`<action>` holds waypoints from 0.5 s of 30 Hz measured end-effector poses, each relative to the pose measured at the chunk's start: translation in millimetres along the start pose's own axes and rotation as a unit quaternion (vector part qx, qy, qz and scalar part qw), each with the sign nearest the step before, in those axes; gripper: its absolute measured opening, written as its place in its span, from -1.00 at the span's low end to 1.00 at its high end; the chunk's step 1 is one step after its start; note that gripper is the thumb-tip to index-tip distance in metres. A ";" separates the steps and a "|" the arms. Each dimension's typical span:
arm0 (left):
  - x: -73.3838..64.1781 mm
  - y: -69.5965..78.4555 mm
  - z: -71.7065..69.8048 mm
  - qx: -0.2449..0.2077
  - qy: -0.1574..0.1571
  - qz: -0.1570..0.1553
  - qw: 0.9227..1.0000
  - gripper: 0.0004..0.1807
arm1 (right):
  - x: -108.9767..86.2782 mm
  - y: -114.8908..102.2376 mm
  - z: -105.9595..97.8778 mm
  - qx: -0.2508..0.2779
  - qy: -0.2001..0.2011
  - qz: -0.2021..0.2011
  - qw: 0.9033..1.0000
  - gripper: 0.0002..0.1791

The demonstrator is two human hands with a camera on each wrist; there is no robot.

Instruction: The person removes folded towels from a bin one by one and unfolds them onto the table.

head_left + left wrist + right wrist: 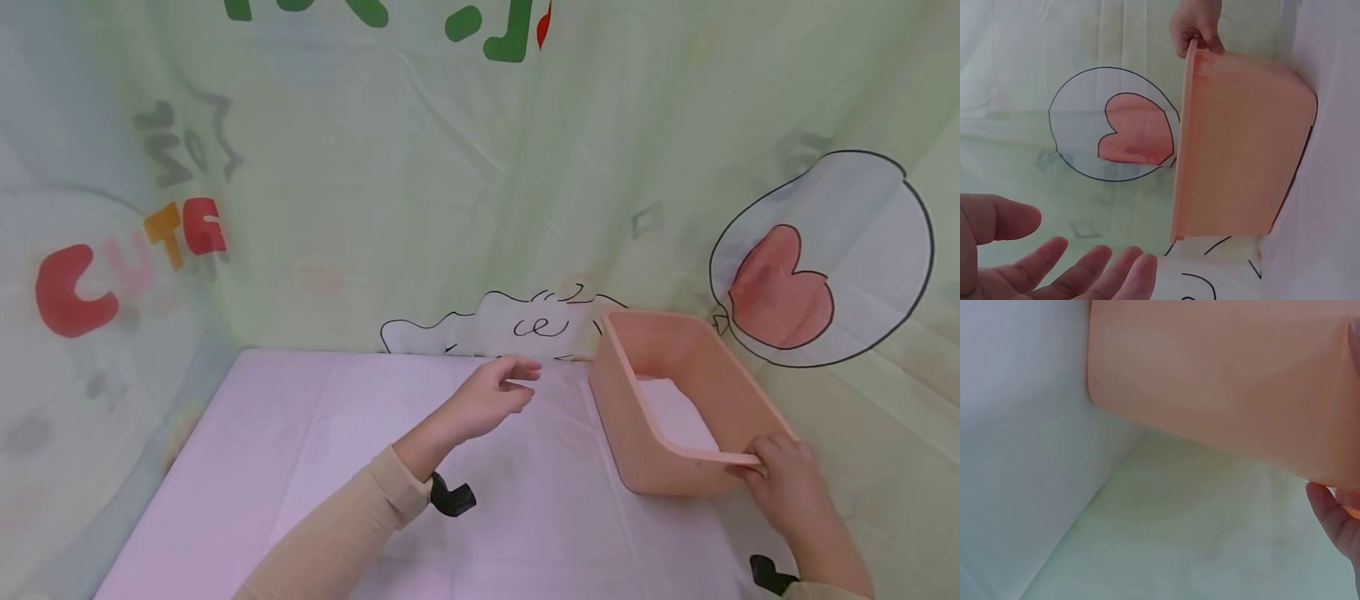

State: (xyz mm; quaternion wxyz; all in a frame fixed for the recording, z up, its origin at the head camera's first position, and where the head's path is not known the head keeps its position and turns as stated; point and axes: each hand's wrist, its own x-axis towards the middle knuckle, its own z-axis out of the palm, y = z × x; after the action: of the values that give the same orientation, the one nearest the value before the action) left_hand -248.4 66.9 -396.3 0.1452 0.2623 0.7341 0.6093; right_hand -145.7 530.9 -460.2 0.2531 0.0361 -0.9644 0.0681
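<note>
A peach-pink plastic storage bin [626,425] stands at the back right of the table, its open top facing up. Something flat and white [675,412] shows inside it, on the bottom. My right hand [787,483] grips the bin's rim at the near right corner, thumb and fingers on either side of the wall. In the right wrist view only a few fingertips [1335,519] show at the edge of the bin. To the left of the bin, my left hand [487,396] hovers over the table, fingers loosely bent and holding nothing. The left wrist view shows those fingers spread apart.
A pale cloth covers the table [337,467]. Behind it and along both sides hangs a light green printed curtain [337,208], with a heart balloon [780,292] drawn near the bin. Black straps [452,497] sit at both wrists.
</note>
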 end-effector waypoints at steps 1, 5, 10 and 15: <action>1.1 0.4 -0.3 -0.003 0.001 0.000 1.000 -0.52 | 0.3 -1.4 -0.2 0.000 -0.001 -0.001 1.000 -0.58; 4.9 1.6 0.1 -0.002 0.006 0.000 1.000 -0.54 | -1.5 -5.9 0.6 0.002 0.026 -0.039 0.999 -0.54; 8.0 3.3 2.0 0.005 0.012 0.001 1.000 -0.57 | -7.1 -10.4 2.9 0.018 0.070 -0.087 0.994 -0.49; 9.9 5.8 2.3 0.003 0.013 0.004 1.000 -0.58 | -10.6 -23.0 3.0 0.020 0.072 -0.078 0.994 -0.58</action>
State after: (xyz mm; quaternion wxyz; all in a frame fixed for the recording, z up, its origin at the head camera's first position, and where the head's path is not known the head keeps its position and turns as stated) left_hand -254.2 75.0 -390.1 0.1325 0.2574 0.7370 0.6108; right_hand -135.6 508.1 -465.3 0.3255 0.1111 -0.9364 0.0701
